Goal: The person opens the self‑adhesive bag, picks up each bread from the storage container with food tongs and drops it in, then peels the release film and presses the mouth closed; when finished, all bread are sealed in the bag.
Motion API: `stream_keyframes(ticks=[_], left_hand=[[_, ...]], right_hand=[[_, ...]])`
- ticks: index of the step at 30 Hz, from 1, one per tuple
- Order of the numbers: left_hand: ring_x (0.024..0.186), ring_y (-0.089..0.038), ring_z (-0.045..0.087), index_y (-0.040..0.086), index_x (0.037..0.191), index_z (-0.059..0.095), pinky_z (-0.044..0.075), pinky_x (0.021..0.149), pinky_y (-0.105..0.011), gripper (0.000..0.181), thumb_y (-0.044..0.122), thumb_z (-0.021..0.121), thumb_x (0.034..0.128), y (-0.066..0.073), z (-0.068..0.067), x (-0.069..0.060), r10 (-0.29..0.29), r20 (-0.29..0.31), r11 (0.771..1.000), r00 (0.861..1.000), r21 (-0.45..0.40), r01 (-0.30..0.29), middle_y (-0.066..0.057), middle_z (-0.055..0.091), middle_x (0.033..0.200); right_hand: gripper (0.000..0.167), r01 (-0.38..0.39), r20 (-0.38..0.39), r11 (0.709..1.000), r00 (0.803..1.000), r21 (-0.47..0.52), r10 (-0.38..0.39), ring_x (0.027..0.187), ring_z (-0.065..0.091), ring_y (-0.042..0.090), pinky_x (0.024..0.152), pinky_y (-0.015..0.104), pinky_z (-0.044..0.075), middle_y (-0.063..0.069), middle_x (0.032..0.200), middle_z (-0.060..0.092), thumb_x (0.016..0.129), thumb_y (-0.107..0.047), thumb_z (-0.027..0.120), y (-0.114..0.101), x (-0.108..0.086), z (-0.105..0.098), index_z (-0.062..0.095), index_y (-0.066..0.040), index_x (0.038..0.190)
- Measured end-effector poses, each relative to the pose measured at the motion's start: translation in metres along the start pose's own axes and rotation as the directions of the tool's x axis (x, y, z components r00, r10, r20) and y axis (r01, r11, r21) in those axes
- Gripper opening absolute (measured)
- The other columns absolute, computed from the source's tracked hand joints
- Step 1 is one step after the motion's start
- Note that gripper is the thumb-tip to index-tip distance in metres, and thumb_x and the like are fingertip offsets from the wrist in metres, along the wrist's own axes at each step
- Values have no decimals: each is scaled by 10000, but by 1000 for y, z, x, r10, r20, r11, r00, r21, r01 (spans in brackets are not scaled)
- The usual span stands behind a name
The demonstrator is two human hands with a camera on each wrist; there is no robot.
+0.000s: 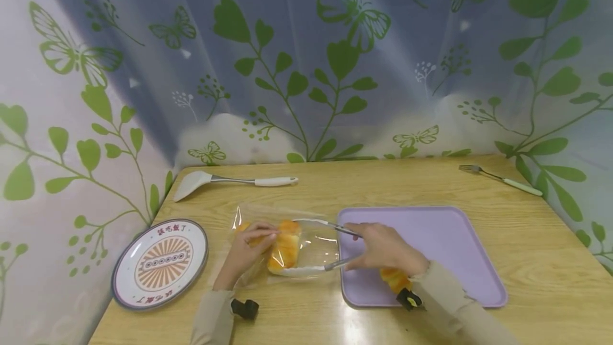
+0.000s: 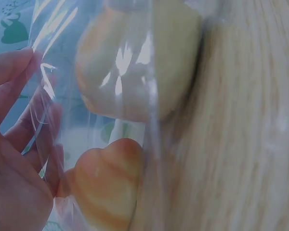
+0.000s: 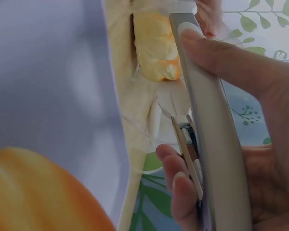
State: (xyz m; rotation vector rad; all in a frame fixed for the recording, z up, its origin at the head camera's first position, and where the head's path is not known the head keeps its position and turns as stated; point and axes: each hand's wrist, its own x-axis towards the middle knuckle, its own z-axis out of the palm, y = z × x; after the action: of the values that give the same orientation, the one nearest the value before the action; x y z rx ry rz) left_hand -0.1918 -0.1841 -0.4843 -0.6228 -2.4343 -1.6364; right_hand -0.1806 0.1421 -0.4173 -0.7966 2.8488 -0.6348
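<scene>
The clear bag (image 1: pixel 318 246) lies on the bench (image 1: pixel 373 185), between the plate (image 1: pixel 165 262) and the tray (image 1: pixel 431 233), with its mouth toward the tray. It contains a golden bread block (image 1: pixel 287 244) and, farther in, another bread piece (image 1: pixel 243 226), partly covered by the fingers.

The left hand (image 1: pixel 246 249) pinches the film of the bag at its upper side, above the contents. The right hand (image 1: pixel 383 246) grips the tongs (image 3: pixel 212 125), with the thumb on one arm and the fingers on the other. The tong arms are spread and pass through the bag mouth; their pale ends flank the bread block. Contact between these ends and the bread cannot be determined.

The lilac tray holds one bread roll (image 1: pixel 395 280), located below the right wrist and partly hidden by it. The plate bears a printed sunburst pattern. A spatula (image 1: pixel 234 180) lies behind the bag; a fork (image 1: pixel 500 179) lies at the far right of the bench.
</scene>
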Motion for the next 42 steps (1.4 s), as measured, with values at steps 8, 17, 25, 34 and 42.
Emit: stream_keyframes(ticks=[8, 17, 25, 34, 42], left_hand=[[1045, 20, 548, -37, 1023, 726, 448, 984, -184, 148, 12, 635, 917, -2, 2, 0, 21, -7, 1000, 1000, 0, -21, -192, 674, 1084], [1020, 41, 557, -55, 994, 727, 453, 955, -146, 131, -25, 642, 899, -2, 4, 1, 63, -35, 998, 997, -11, -63, -208, 676, 1042], [1023, 43, 557, -71, 1009, 718, 476, 931, -147, 140, -24, 629, 911, -2, 4, 1, 70, -21, 997, 997, -41, -71, -228, 664, 1046], [1036, 15, 557, -37, 1007, 726, 459, 965, -171, 136, -10, 631, 913, -4, 4, 2, 57, -17, 998, 998, -3, -57, -196, 677, 1055], [1035, 12, 554, -35, 1016, 726, 450, 979, -175, 141, 13, 642, 914, 0, 5, 2, 26, -15, 1000, 1000, -10, -26, -188, 674, 1067]], right_hand=[[932, -62, 32, 997, 998, 34, 61, 829, 590, 177, 678, 353, 508, 71, 1035, 697, 637, -519, 855, 6, -3, 4, 532, -51, 1375], [894, -23, -4, 1000, 1000, -6, 23, 791, 594, 161, 655, 340, 508, 51, 985, 703, 640, -503, 859, 4, -4, 6, 562, -29, 1338], [813, 36, -69, 999, 997, -12, -37, 737, 555, 115, 599, 270, 472, 59, 995, 709, 669, -470, 851, 3, 3, 9, 585, -59, 1319], [902, -34, -2, 999, 999, -22, 34, 929, 650, 270, 755, 463, 559, 81, 1072, 705, 658, -443, 862, 4, 4, 5, 514, -46, 1389], [936, -84, -8, 996, 996, 7, 84, 801, 571, 128, 694, 353, 510, 40, 1049, 701, 638, -522, 850, 16, -18, 0, 524, -73, 1392]])
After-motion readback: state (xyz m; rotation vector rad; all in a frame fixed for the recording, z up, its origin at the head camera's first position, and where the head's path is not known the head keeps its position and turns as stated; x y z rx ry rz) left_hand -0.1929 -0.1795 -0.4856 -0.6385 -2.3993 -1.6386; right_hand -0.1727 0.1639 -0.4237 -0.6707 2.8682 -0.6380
